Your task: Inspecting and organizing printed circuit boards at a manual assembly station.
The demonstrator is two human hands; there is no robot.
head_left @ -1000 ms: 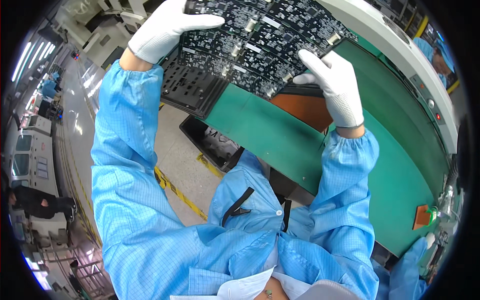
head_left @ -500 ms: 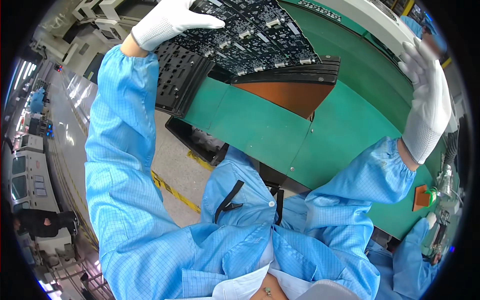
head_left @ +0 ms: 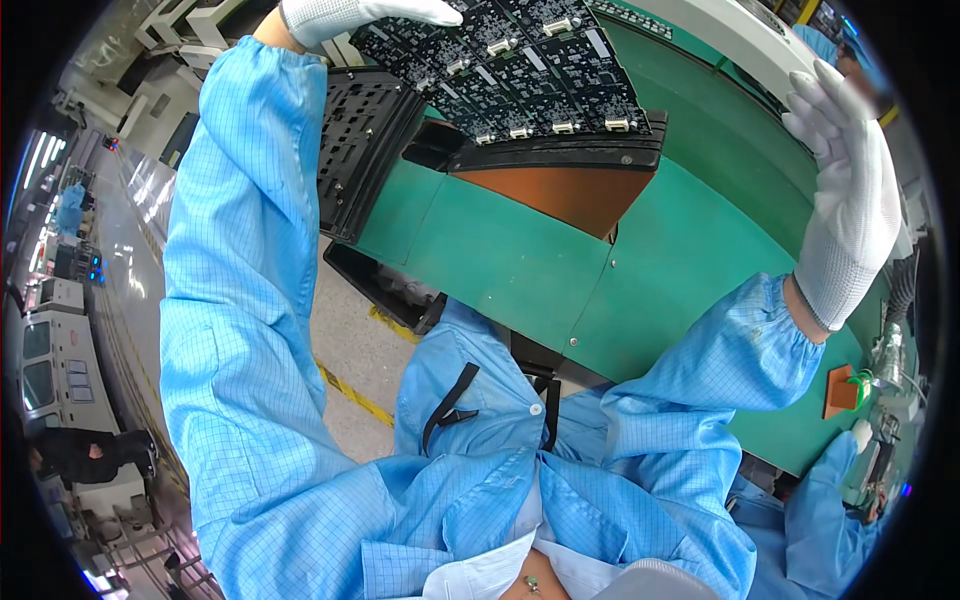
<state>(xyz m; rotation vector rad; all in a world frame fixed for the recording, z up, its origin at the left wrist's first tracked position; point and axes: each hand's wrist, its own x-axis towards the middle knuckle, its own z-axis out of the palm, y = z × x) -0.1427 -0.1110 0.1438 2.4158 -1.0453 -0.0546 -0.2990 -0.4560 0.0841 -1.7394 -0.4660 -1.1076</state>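
A black circuit board panel (head_left: 530,75) with several white connectors leans upright at the top of the view. My left hand (head_left: 350,14), in a white knit glove, grips its left side, thumb across the board; the upper part of that hand is cut off by the picture's edge. Beneath the panel's lower edge is a black holder with a brown wedge-shaped side (head_left: 560,192), standing on a green bench (head_left: 510,265). My right hand (head_left: 845,190), gloved in white too, is raised on the right with fingers stretched, holding nothing, beside a pale machine edge.
A black slotted rack (head_left: 362,140) stands left of the holder. Under the bench edge sits a dark bin (head_left: 385,285). A brown block with a green part (head_left: 843,392) lies at the bench's right. A co-worker's blue sleeve (head_left: 825,515) shows at lower right.
My left hand has moved farther up and away, and the board's far edge has shifted with it. My right hand stays raised, nearly in place. The whole view has shifted slightly.
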